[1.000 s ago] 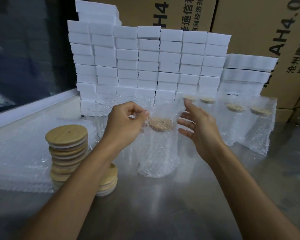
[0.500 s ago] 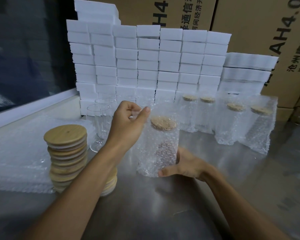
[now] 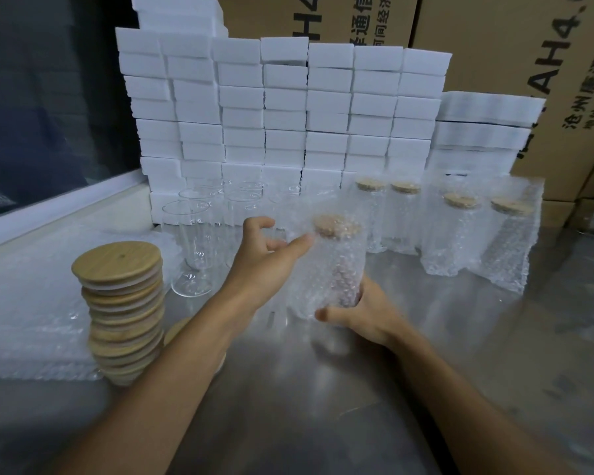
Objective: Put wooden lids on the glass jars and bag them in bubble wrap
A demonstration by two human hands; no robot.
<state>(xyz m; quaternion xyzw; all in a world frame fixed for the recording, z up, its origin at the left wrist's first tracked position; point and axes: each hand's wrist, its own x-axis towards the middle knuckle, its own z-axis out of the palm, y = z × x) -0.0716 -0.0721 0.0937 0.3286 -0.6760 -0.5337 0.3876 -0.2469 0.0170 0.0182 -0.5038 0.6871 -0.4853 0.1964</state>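
A glass jar with a wooden lid, inside a bubble wrap bag, is held just above the steel table. My right hand cups its bottom from below and grips it. My left hand is beside the bag's upper left, fingers spread, thumb touching the bag near the lid. Several bagged, lidded jars stand at the back right. Bare glass jars stand at the back left. A tall stack of wooden lids stands at the left.
A pile of flat bubble wrap bags lies left of the lids. A wall of white foam blocks rises behind the jars, with cardboard boxes beyond. The steel table stretches toward me.
My right hand dropped from beside the bag's top to under its bottom and took hold. The bagged jar has shifted right. My left hand let go of the bag's rim and opened.
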